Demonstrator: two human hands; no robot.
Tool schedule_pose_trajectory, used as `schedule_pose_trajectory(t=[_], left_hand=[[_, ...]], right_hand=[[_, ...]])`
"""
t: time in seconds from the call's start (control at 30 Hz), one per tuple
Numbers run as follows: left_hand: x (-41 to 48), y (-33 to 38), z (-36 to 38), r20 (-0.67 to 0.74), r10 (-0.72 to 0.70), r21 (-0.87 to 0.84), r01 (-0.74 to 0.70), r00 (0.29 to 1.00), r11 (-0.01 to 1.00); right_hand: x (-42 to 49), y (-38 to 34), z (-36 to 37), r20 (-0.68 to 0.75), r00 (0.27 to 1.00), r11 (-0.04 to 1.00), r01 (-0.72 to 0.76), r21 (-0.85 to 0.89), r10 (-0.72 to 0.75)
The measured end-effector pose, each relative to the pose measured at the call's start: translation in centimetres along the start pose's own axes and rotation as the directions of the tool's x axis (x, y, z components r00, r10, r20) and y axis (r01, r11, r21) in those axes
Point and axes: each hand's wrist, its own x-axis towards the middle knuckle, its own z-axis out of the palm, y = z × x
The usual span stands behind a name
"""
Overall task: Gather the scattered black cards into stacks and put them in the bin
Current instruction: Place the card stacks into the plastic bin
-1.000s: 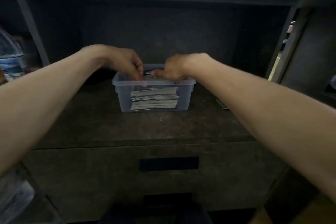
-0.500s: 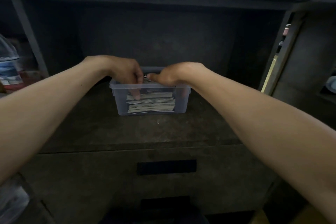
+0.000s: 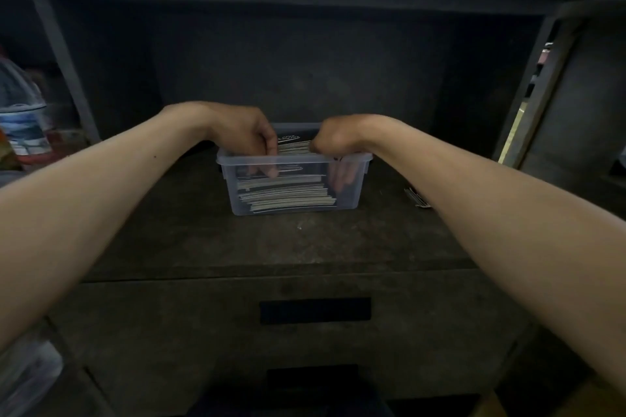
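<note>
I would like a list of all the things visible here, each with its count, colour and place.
bin: one, clear plastic, centre of the desk top.
black cards: one stack, black with pale edges, inside the bin.
loose cards: a few, dark, on the desk right of the bin.
bottle: one, clear with a blue label, far left.
desk: one, dark grey, drawer below.
left hand: fingers in the bin, gripping the stack's left end.
right hand: fingers in the bin, gripping its right end.
</note>
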Motion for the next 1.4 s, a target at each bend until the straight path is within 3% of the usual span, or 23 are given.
schedule_pose_trajectory(t=[0.1, 0.17, 0.33, 0.47, 0.6, 0.8, 0.87, 0.93, 1.03, 1.13, 1.27, 1.33, 1.4], left_hand=[[-0.5, 0.6, -0.2, 0.002, -0.005, -0.023, 0.005, 1.000, 1.000], [-0.6, 1.3, 0.0, 0.018, -0.020, 0.007, 0.020, 1.000, 1.000], [-0.5, 1.9, 0.7, 0.009, -0.025, 0.037, 0.025, 1.000, 0.999], [-0.7, 1.9, 0.9, -0.032, -0.031, 0.051, 0.033, 0.999, 0.998], [-0.8, 1.7, 1.0, -0.052, -0.037, 0.061, 0.040, 0.998, 0.997], [-0.6, 1.0, 1.1, -0.135, 0.035, 0.029, -0.031, 0.990, 0.999], [-0.4, 0.4, 1.1, -0.232, 0.089, -0.006, -0.093, 0.969, 0.996], [0.0, 0.0, 1.6, -0.353, 0.121, -0.035, -0.143, 0.928, 0.989], [0.9, -0.6, 2.7, -0.537, 0.194, 0.105, -0.163, 0.821, 0.981], [1.8, -1.1, 3.0, -0.514, 0.162, 0.098, -0.130, 0.843, 0.987], [2.5, -1.2, 2.6, -0.410, 0.114, 0.115, -0.073, 0.905, 0.991], [2.5, -1.1, 2.5, -0.409, 0.111, 0.095, -0.079, 0.906, 0.992], [2.4, -1.0, 2.3, -0.430, 0.128, 0.087, -0.100, 0.894, 0.991]], right_hand=[[0.0, 0.1, 0.1, -0.092, 0.995, 0.985, 0.018, -0.172, -0.034], [-0.4, -0.1, 0.0, -0.070, 0.996, 0.977, 0.030, -0.212, -0.046], [-2.0, -0.8, -0.3, 0.224, 0.971, 0.994, -0.063, -0.084, 0.080], [-1.9, -0.5, 0.4, 0.204, 0.979, 1.000, 0.002, -0.028, 0.004], [-1.4, -1.1, 0.7, 0.137, 0.988, 0.994, -0.062, -0.092, 0.074], [-2.3, -0.5, -0.1, 0.221, 0.975, 0.999, -0.023, 0.032, 0.016], [-1.9, -0.2, -0.5, 0.149, 0.988, 0.999, -0.045, 0.031, 0.040], [-1.5, -0.2, -0.6, -0.044, 0.998, 0.999, -0.042, -0.011, 0.041], [-0.4, 0.0, -0.1, -0.329, 0.939, 0.985, 0.048, -0.164, -0.101], [0.5, 0.0, 0.4, -0.262, 0.964, 0.994, 0.076, 0.082, -0.052], [-0.1, 0.6, -0.1, -0.119, 0.993, 0.912, 0.073, 0.403, -0.027], [-0.6, 1.1, -0.4, -0.102, 0.994, 0.890, 0.073, 0.449, -0.030], [-1.4, 1.3, -1.2, -0.179, 0.982, 0.930, 0.122, 0.346, -0.063]])
